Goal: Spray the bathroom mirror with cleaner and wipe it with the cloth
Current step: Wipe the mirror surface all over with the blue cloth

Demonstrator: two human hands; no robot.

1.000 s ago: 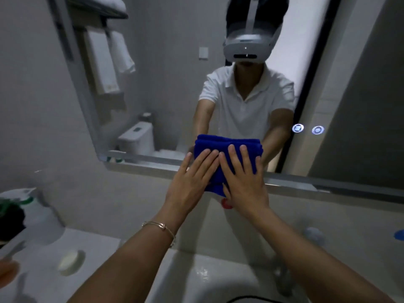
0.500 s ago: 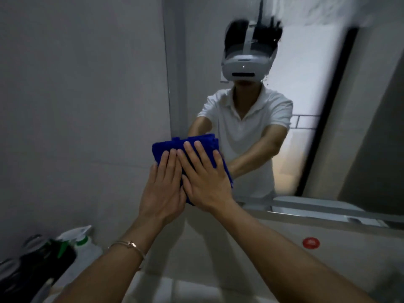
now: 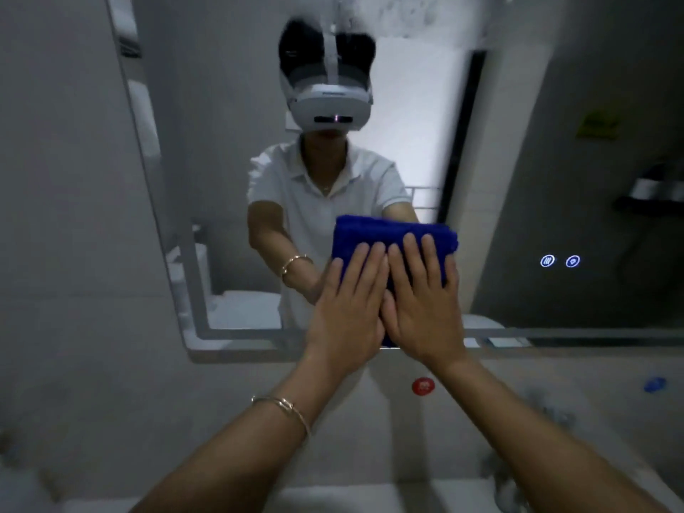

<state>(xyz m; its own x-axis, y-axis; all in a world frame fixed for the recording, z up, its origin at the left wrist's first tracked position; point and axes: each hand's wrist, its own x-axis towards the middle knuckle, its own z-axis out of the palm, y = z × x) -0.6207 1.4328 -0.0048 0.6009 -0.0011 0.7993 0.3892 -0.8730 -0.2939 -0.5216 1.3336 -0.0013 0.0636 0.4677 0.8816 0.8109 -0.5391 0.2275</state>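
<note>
Pressing folded plush blue cloth (image 3: 396,231) on glossy mirror (image 3: 518,179), left hand (image 3: 348,320), right hand (image 3: 422,312), fingers straight

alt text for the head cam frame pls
The left hand and right hand press a folded blue cloth flat against the lower part of a bathroom mirror. The mirror reflects the person, in a white shirt and headset.

- The royal-blue folded terry cloth (image 3: 393,235) was one solid colour, no pattern.
- The thin gold metal bangle (image 3: 285,404) gleamed yellow.
- The small round red sticker (image 3: 422,386) carried a pale mark.
- The two round touch icons (image 3: 559,261) glowed blue-white.
- The reflected white polo shirt (image 3: 325,212) and white plastic headset (image 3: 333,111) were plain.
- The flat tiled wall (image 3: 74,253) looked grey.
</note>
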